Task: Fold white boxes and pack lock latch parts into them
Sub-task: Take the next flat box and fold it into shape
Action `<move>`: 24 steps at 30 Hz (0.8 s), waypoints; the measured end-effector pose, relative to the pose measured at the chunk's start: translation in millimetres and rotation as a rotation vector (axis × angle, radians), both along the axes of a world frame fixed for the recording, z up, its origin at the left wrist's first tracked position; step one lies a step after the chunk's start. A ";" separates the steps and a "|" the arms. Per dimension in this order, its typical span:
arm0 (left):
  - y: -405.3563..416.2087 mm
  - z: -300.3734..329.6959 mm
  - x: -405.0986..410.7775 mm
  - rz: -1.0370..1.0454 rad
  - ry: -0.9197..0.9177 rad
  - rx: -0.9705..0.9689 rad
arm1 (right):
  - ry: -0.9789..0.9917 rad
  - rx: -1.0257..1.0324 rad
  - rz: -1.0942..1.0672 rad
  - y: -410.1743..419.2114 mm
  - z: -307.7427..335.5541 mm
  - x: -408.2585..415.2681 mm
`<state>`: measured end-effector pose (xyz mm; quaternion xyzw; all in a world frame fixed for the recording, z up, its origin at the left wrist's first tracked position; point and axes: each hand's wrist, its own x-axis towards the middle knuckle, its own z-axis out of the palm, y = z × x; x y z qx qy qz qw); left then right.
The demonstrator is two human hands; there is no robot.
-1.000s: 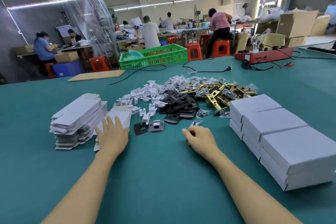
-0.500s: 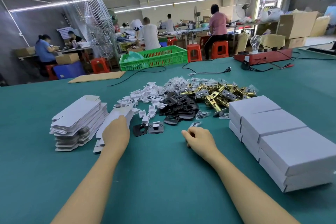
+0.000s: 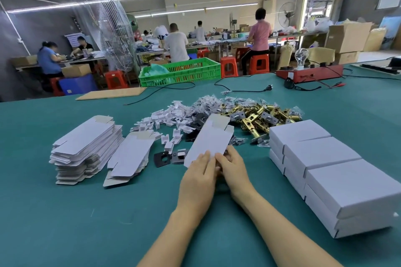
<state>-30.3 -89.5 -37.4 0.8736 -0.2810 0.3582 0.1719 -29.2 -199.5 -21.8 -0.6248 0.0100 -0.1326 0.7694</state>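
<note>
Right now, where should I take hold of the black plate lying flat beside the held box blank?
Pinch the black plate by its bare left edge, coming from the left: it lies flat, the box blank and both hands crowd its right side.

A flat white box blank [image 3: 209, 139] tilts up off the table, ahead of heaped brass latches [image 3: 258, 115].

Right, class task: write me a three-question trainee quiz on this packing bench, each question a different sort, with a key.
1. True or false: both hands, the left hand and the right hand, hold one flat box blank.
2. Multiple choice: the finished white boxes are stacked on the A) left B) right C) far edge.
3. Fill in: the brass latches lie loose on the ____ table.

Key: 1 true; 2 B; 3 green.
</note>
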 end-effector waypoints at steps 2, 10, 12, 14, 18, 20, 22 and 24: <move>7.7 -4.5 -3.4 -0.032 0.138 -0.084 | 0.011 0.015 -0.011 -4.2 1.3 0.7; 26.8 15.2 -1.1 -0.027 0.609 -0.916 | 0.016 0.082 0.086 -8.1 -1.6 5.6; 28.8 14.8 1.2 -0.077 0.630 -0.994 | 0.008 0.016 0.056 -6.2 -0.4 4.7; 28.9 15.7 2.3 -0.105 0.626 -1.040 | -0.012 -0.088 -0.041 -6.2 4.5 2.9; 26.5 13.7 4.4 -0.129 0.554 -1.017 | -0.174 -0.257 -0.333 -25.4 39.2 -5.7; 23.2 13.1 5.3 -0.190 0.584 -1.011 | -0.256 -0.278 -0.386 -44.5 65.7 -11.3; 20.2 13.4 6.0 -0.261 0.632 -1.021 | -0.290 -0.323 -0.342 -63.0 88.9 -17.1; 18.1 14.1 4.9 -0.311 0.654 -1.011 | -0.266 -0.484 -0.221 -72.8 101.5 -20.9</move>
